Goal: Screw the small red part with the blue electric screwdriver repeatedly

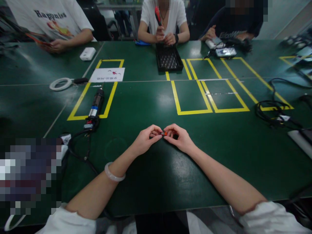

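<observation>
My left hand (145, 139) and my right hand (180, 139) meet above the green table (146, 182). Thumb and fingers of each are pinched around a small part with an orange end and a dark, metallic-looking end (164, 133). The orange end lies on the right-hand side, the darker one on the left. Its exact kind is too small to make out, and the fingertips cover some of it. A pale bangle (114, 172) circles my left wrist.
An electric screwdriver (94, 107) with a black cable lies left of my hands. Yellow tape outlines (195, 113) mark the table. A black tray (170, 66) of small metal pieces stands before a co-worker holding a red-and-black tool (158, 16). Coiled cables (268, 112) lie at right.
</observation>
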`<state>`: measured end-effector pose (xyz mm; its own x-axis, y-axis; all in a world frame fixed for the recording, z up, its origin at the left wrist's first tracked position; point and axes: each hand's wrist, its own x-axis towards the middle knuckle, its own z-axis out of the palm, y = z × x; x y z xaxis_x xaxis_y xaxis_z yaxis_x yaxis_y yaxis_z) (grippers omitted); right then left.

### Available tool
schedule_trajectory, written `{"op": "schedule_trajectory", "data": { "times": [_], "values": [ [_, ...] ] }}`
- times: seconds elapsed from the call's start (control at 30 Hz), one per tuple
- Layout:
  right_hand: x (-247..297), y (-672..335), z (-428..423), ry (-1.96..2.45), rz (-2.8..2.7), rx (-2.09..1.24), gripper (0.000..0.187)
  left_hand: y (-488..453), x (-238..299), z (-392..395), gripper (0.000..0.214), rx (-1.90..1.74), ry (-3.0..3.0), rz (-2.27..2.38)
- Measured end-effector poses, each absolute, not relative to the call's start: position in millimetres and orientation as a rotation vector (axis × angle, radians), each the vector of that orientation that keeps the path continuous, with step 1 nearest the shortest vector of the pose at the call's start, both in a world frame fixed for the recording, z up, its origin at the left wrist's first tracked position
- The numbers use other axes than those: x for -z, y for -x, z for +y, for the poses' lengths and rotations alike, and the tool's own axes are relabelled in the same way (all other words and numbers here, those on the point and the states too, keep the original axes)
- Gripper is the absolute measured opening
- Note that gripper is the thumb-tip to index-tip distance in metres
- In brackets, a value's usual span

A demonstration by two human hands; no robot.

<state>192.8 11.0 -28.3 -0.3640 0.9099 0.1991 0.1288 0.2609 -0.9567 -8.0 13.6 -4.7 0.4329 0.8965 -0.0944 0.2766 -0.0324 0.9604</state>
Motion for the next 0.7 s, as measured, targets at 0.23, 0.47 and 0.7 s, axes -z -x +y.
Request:
{"op": "schedule_trajectory", "data": {
  "times": [0.23,0.47,0.7],
  "values": [
    [27.5,-195.3,11.1,1.042,-1.654,-1.254,0.019,6.8,5.9,12.6,0.034,-0.726,-1.575,1.034],
    [28.7,-196.2,12.5,1.037,-1.631,-1.342,0.023,7.6,-0.4,11.8,0.022,-0.752,-1.727,1.055],
    [27.9,-196.6,16.0,1.034,-1.651,-1.353,0.022,11.5,-3.2,13.1,0.021,-0.677,-2.055,1.068]
  ]
}}
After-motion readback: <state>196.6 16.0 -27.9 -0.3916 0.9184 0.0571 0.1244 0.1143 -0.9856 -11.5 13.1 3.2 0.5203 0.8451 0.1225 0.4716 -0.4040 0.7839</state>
